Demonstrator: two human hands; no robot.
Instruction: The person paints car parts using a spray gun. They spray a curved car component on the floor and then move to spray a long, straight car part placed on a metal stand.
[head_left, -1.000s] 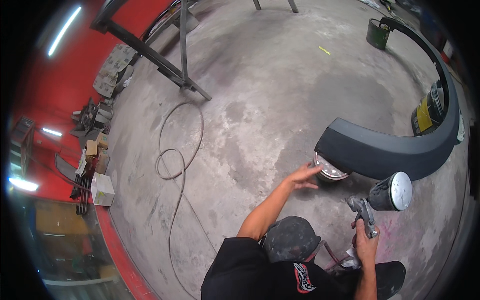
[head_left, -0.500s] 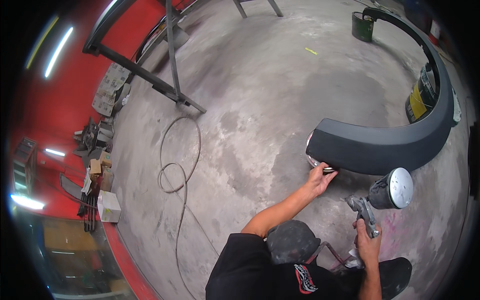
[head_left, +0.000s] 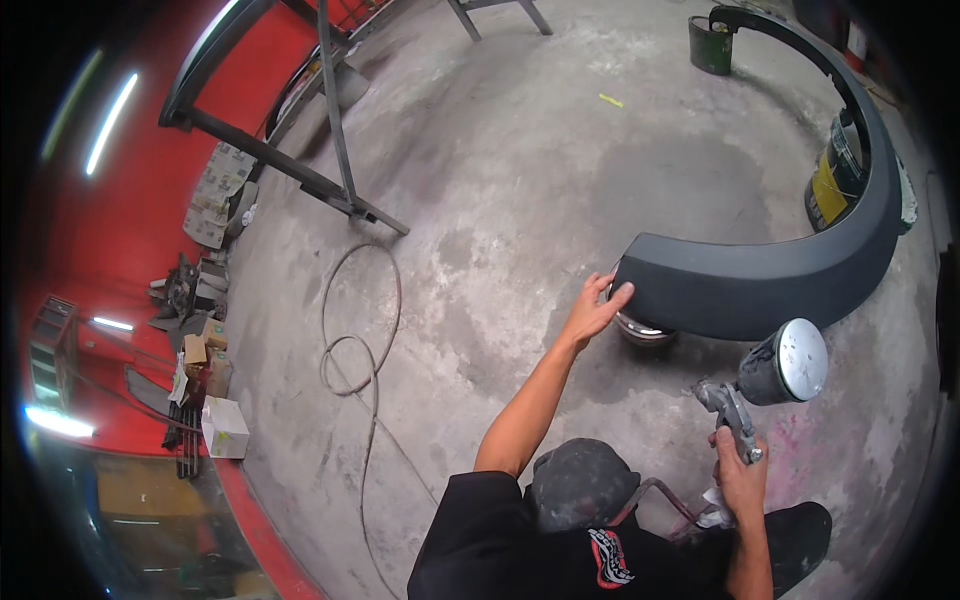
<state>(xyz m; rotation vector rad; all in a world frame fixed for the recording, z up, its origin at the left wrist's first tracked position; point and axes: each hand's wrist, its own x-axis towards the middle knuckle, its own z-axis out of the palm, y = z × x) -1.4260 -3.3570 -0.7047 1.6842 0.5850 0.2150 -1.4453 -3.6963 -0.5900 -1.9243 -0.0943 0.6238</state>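
Note:
My left hand (head_left: 600, 308) holds the near end of a curved dark grey plastic trim (head_left: 750, 285), thumb on its face and fingers curled at its edge. Beneath that end a shiny-rimmed can (head_left: 644, 330) is partly hidden. My right hand (head_left: 742, 478) grips the handle of a metal spray gun (head_left: 730, 410) with a silver-lidded cup (head_left: 800, 360). The trim's far end rests on a green can (head_left: 710, 50), and a large black bucket with a yellow label (head_left: 830, 185) stands at the curve. Below my arms show a dusty grey cap (head_left: 582, 482) and a black shirt.
A dark metal stand (head_left: 270, 158) is at the upper left. A looped hose (head_left: 373, 300) lies on the concrete floor (head_left: 500, 180). Boxes (head_left: 225, 428), scraps and newspaper line a red wall (head_left: 110, 230) at the left. A small yellow strip (head_left: 611, 101) lies on the floor.
My left hand has moved from reaching near the can, along the trim's underside, up onto the trim's end. The spray gun has risen slightly, and the view has shifted a little.

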